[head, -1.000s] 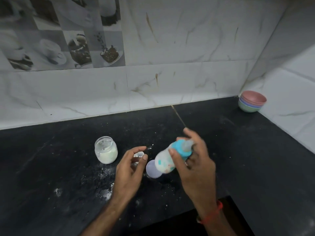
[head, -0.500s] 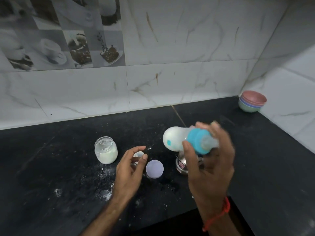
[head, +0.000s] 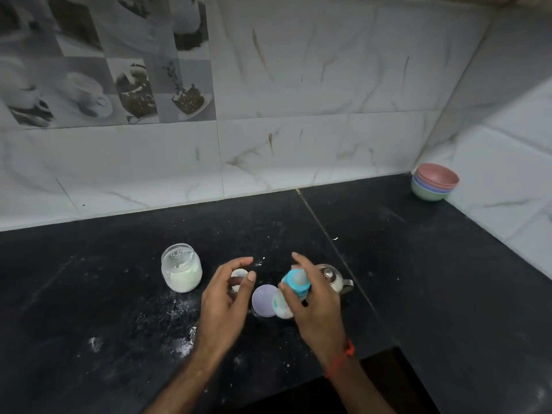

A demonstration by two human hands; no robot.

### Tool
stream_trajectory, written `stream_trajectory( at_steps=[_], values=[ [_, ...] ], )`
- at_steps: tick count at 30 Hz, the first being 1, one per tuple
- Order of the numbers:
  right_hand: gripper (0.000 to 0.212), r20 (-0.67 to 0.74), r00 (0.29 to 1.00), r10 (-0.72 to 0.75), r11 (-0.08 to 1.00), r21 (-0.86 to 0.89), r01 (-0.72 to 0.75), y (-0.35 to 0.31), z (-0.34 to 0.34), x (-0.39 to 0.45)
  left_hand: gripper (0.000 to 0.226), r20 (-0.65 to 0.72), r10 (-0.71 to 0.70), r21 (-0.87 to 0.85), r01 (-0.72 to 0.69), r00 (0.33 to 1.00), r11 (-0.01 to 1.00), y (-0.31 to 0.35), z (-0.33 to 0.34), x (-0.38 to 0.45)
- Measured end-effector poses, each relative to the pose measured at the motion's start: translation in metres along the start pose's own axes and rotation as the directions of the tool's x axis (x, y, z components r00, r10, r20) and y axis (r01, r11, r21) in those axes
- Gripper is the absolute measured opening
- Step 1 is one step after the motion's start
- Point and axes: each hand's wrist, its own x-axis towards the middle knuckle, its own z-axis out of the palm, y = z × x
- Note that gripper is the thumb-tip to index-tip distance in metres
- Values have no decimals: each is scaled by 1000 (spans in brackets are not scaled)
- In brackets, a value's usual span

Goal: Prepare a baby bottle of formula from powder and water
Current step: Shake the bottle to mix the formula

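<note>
Countertop (head: 89, 294) fills the lower frame, dusted with powder. Your left hand (head: 222, 306) hovers loosely curled, holding nothing. Your right hand (head: 313, 306) grips the bottle (head: 291, 291) at lower centre; half a second ago it lay sideways, now its long axis runs nearly upright, teal cap toward you: likely mid-shake, mixing formula.

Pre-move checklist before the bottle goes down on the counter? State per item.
1. Right hand grips baby bottle: ok.
2. Blue collar on the bottle: ok; tightness cannot tell.
3. Left hand free, holds nothing: ok.
4. Landing spot: not ok, lilac lid lies just left of the bottle, steel pot behind.
5. Powder jar capped: not ok, open.
6. Powder fully mixed: cannot tell.
</note>
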Motion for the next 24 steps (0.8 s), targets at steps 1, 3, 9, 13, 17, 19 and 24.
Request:
stream_trajectory(
  at_steps=[1, 3, 9, 13, 17, 19, 24],
  values=[
    [61, -13, 1000, 25, 1000, 10, -25, -4, -3, 0, 26, 1, 10, 1, -10, 1000, 1000, 0, -1, 0],
    [61, -136, 990, -36, 995, 82, 48, -23, -15, 4, 26, -12, 0, 14, 1, 1000, 1000, -4, -3, 2],
    [58, -35, 998, -50, 998, 44, 52, -15, -7, 19, 22, 4, -26, 8, 26, 1000, 1000, -1, -1, 2],
    [54, 73, 974, 215, 934, 276, -227, -4, -8, 14, 19, 78, -10, 12, 9, 997, 1000, 3, 2, 2],
    [52, 52, 966, 253, 845, 474, -247, -16, -19, 24, 43, 268, -73, -21, 82, 961, 996, 6, 8, -6],
    [52, 61, 966, 252, 820, 516, -247, -25, -24, 31, 44, 327, -132, -131, 183, 936, 974, 12, 14, -9],
    [58, 229, 967, 108, 779, 585, -226, -41, -45, 40, 71, 417, -294, -392, 462, 860, 795, 40, 24, -8]
  ],
)
